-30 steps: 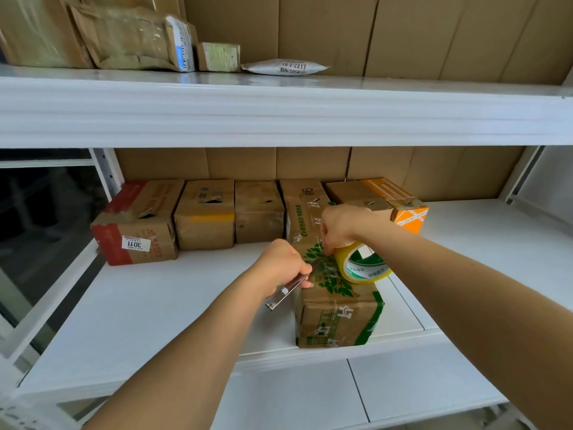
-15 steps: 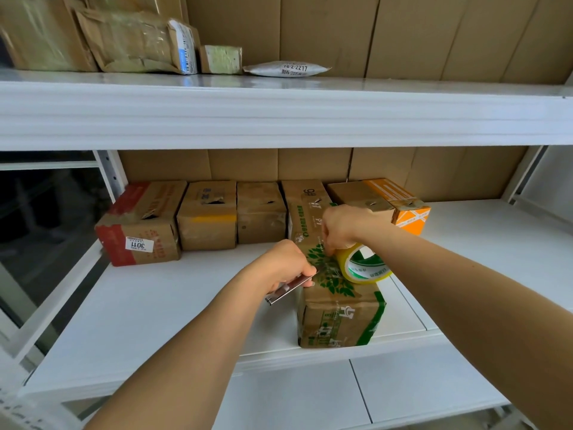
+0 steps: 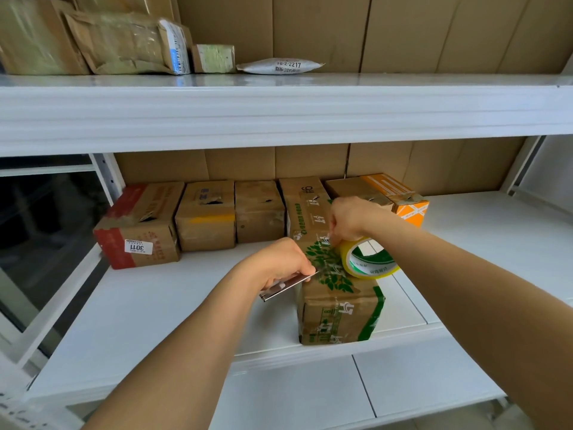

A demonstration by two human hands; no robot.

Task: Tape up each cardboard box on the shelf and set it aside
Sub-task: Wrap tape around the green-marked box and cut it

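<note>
Both hands on box (image 3: 338, 302), left (image 3: 280, 263) gripping blade (image 3: 286, 287) (angled)

Both my forearms reach forward. Left hand (image 3: 280, 263): fingers curled, knuckles up. Right hand (image 3: 348, 219): fingers pinched downward, wrist bent.

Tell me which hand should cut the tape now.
Left. The left hand already grips the metal cutter, its tip at the tape on the green-printed box. The right hand is busy pinching the tape beside the tape roll.
</note>
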